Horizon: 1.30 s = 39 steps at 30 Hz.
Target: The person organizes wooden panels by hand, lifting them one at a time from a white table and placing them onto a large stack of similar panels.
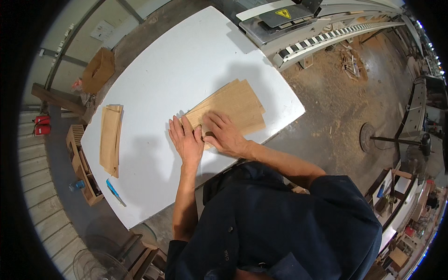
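Several thin wood veneer sheets (240,105) lie in a loosely fanned stack on a white table, near its front edge. My left hand (187,140) rests at the stack's left end, its fingers stretched out and slightly spread. Over the same end lies my right hand (226,135), fingers bent across the top sheet and thumb apart from them; its fingertips are a little blurred. The two thumbs come close together. Beneath my hands, the stack's near-left end is partly hidden.
To the left lies a pile of narrow veneer strips (110,140), with a blue utility knife (114,191) near it. The white table (158,70) has a machine with a striped rail (322,39) at its far right. A cardboard box (99,70) stands beyond its left edge.
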Each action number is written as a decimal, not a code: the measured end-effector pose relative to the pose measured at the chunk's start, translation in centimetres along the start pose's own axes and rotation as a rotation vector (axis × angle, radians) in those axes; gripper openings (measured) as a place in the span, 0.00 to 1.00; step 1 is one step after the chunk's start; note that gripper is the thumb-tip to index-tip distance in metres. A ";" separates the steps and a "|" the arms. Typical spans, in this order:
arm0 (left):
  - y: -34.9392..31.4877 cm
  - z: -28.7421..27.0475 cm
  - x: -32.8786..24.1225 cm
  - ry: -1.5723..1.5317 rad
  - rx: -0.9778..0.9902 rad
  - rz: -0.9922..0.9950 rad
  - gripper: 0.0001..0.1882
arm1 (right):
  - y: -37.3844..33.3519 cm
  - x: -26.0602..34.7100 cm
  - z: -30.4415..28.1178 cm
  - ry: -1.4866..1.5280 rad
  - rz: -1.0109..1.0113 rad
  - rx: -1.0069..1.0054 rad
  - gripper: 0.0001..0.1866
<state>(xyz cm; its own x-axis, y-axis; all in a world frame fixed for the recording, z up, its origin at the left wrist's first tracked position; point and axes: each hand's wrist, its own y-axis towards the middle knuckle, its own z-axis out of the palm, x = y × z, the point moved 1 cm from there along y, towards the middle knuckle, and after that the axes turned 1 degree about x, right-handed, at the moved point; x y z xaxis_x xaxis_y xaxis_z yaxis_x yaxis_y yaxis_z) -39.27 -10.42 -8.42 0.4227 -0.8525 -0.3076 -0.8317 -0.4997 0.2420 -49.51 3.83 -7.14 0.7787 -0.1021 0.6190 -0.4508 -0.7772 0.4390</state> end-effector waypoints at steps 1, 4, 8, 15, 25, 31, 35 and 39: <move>-0.2 0.1 0.0 0.039 0.003 -0.003 0.32 | 0.4 -0.6 0.6 -0.127 -0.001 0.087 0.36; -0.6 0.7 -0.1 0.106 0.010 -0.016 0.34 | 1.3 -2.1 0.4 -0.409 0.065 0.280 0.45; -0.4 0.5 -0.5 0.121 0.019 -0.023 0.35 | 3.2 -7.0 -5.1 -0.552 0.279 0.234 0.47; 0.4 0.8 -0.8 0.096 -0.048 -0.104 0.35 | -2.0 -20.1 -11.7 -0.378 0.635 -0.048 0.31; 0.3 0.3 -2.9 0.125 -0.025 -0.102 0.34 | -2.5 -9.1 -8.5 -0.178 0.283 -0.245 0.24; 0.8 1.4 -4.3 0.091 0.142 0.004 0.37 | 3.3 -5.4 -1.0 -0.188 -0.032 0.182 0.39; -0.2 0.6 -2.2 0.148 0.189 -0.141 0.42 | 4.1 -7.6 -4.2 -0.534 0.146 0.270 0.42; -1.5 -0.6 1.0 -0.017 0.100 -0.337 0.44 | 2.9 -13.7 -6.4 -0.266 0.501 0.076 0.40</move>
<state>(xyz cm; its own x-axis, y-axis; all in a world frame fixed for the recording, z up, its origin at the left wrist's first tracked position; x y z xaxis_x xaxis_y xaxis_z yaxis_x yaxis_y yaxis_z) -37.36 -10.56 -8.52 0.6739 -0.6393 -0.3704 -0.6783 -0.7341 0.0331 -64.23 6.92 -10.17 0.5659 -0.6146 0.5496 -0.7680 -0.6354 0.0802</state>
